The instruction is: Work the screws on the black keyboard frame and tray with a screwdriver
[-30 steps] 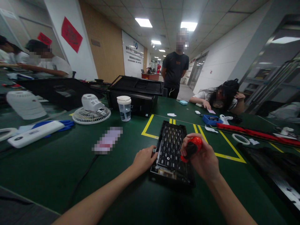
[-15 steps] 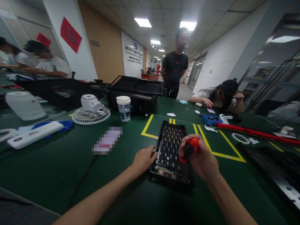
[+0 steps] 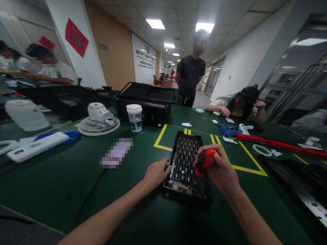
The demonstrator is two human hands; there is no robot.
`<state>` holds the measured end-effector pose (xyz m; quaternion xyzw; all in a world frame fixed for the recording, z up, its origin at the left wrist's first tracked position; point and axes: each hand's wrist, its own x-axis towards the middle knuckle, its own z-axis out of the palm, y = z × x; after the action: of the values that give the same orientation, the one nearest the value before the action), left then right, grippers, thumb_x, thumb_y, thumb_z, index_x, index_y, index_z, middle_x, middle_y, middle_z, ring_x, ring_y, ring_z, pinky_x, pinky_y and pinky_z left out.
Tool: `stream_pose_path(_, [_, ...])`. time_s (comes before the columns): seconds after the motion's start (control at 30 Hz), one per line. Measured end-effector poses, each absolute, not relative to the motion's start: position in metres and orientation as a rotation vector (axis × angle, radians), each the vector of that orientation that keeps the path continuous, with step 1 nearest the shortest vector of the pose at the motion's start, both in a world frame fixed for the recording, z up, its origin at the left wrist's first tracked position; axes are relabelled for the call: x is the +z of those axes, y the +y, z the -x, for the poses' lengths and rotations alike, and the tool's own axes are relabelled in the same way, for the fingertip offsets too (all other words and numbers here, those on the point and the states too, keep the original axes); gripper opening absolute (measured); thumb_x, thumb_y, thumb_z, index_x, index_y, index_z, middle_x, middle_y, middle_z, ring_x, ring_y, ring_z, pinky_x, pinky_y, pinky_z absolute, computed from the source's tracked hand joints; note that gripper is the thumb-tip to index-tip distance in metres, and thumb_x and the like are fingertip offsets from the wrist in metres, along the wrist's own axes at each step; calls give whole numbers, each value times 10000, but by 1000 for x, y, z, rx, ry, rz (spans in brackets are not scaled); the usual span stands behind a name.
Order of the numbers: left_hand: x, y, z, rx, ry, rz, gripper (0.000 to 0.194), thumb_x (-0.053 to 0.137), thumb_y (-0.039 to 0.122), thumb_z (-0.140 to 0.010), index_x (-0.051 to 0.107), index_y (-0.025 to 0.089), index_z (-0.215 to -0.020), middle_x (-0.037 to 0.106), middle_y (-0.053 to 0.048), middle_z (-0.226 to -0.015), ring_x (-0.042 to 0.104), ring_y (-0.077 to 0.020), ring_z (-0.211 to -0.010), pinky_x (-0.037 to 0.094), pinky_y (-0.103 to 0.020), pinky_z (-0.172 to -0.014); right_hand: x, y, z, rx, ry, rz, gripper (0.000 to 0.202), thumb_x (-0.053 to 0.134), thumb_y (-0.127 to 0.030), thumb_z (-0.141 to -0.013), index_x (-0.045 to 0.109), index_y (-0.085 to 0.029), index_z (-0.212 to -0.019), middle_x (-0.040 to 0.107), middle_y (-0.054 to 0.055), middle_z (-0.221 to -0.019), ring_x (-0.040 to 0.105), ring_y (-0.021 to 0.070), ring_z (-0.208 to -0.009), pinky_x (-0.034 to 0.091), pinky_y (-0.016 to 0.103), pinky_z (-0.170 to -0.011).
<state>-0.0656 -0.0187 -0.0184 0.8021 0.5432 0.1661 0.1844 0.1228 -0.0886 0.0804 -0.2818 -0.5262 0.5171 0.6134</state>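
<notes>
In front of me lies a black rectangular casing (image 3: 182,162) with rows of rounded cells and a small white spot on one of them. My left hand (image 3: 157,173) grips its left edge, thumb on the rim and fingers curled against the side. Over the casing's right side, my right hand (image 3: 221,167) is wrapped round the red and black handle of a screwdriver (image 3: 205,162). The handle leans over the cells. Its shaft and tip are hidden, so I cannot tell what they touch.
A lidded cup (image 3: 135,118), a white fan (image 3: 99,120) and a purple phone-shaped item (image 3: 117,153) stand or lie left. Behind is a large black box (image 3: 144,105). Blue tray (image 3: 230,130) and black panel (image 3: 301,190) lie right. One person (image 3: 191,73) stands opposite; others sit around.
My right hand has turned slightly round the screwdriver handle, and its fingers have shifted so that more of the red grip shows. My left hand and the casing stay in place.
</notes>
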Motion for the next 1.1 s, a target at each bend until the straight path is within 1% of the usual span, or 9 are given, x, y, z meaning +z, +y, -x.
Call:
stream_pose_path(0.2, [-18,-18,66,471,1513,-2264,308,375,393,-854,495,267,-1108,664,-3,-837,614,-169,-785,434,-259,-678,81,-89,-122,1171,-1192,631,88,465,-264,-812,478,-239,-895,590,35,-941,580,194,-804,444,385,-756])
stream_pose_path(0.4, [-13,-20,64,437,1536,-2235,318,369,382,-857,490,252,-1121,662,-13,-855,615,-166,-799,435,-253,-687,82,-88,-122,1154,-1215,620,61,468,-237,-810,448,-241,-868,626,35,-939,612,209,-806,423,417,-788])
stream_pose_path(0.5, [-13,-20,64,417,1551,-2221,329,371,385,-857,488,245,-1130,662,-22,-869,615,-167,-815,435,-256,-706,83,-88,-121,1142,-1214,627,60,473,-227,-809,435,-239,-854,638,35,-927,623,213,-796,433,410,-761])
stream_pose_path(0.63, [-13,-20,64,428,1537,-2235,327,370,394,-855,490,252,-1124,662,-17,-860,614,-168,-814,435,-259,-702,83,-87,-120,1119,-1216,640,79,488,-214,-805,427,-237,-848,646,30,-886,627,212,-752,450,367,-663])
stream_pose_path(0.8, [-12,-20,64,416,1555,-2227,320,378,386,-855,493,252,-1122,662,-19,-865,615,-167,-819,432,-256,-710,81,-85,-118,1078,-1210,647,156,539,-211,-778,426,-251,-878,616,-2,-786,590,171,-638,442,326,-601])
stream_pose_path(0.9, [-11,-21,63,407,1550,-2225,324,380,384,-856,488,251,-1130,664,-19,-860,616,-168,-825,432,-257,-718,79,-84,-117,1069,-1199,678,183,550,-237,-774,463,-256,-934,580,-5,-774,548,145,-609,429,297,-579])
stream_pose_path(1.0, [-10,-21,63,403,1546,-2220,326,376,385,-857,487,251,-1133,665,-18,-864,617,-167,-824,431,-255,-715,79,-85,-117,1056,-1196,703,164,542,-263,-780,519,-241,-941,547,4,-787,517,133,-620,414,273,-575])
stream_pose_path(1.1, [-11,-21,64,417,1542,-2219,326,377,392,-856,490,253,-1128,664,-21,-866,616,-166,-823,428,-249,-698,80,-86,-117,1088,-1183,684,171,462,-321,-817,548,-226,-931,534,20,-799,507,143,-640,408,270,-575])
